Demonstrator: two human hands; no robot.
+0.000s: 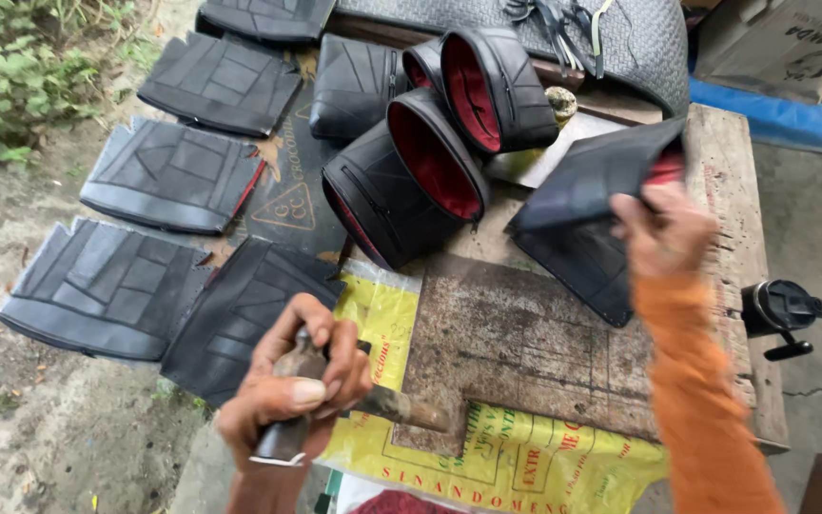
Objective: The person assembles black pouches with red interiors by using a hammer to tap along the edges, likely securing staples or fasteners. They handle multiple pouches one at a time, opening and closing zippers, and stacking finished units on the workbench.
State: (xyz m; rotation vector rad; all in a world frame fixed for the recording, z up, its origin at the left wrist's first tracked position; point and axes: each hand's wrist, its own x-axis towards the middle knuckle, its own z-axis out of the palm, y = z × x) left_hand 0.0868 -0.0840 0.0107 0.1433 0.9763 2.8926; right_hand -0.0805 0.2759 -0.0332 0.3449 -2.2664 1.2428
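The black rubber piece (pixel 592 214), folded w/ a red lining showing at its top edge, sat right of frame centre, partly lifted off the rusty metal plate (pixel 525 343). The right hand (pixel 663 233), in an orange sleeve, was closed on the piece's upper right corner, pinching it between thumb and fingers. The left hand (pixel 297 385), lower centre-left, was wrapped tight around a hammer-like tool (pixel 373 400); its metal head pointed right and lay at the plate's lower left edge.

Technique note (judgement): for clean work the piece should lie flat on the plate before any blow, w/ the fold line squared up and the right-hand fingers kept well off the strike zone. Short, controlled strokes would probably suit rubber better than heavy ones, as it rebounds.

Under the plate lay a yellow printed sack (pixel 487 466), on top of a worn wooden bench (pixel 730 190). Finished-looking black bags w/ red interiors (pixel 430 157) stood in a cluster at upper centre, touching one another, just beside the held piece. Flat black panels (pixel 173 176) w/ raised ridges were laid out on the ground at left, approx. five in view. A black flask (pixel 782 309) stood at the bench's right edge. Weeds (pixel 11 86) filled the upper left corner; a cardboard box (pixel 792 43) sat upper right.
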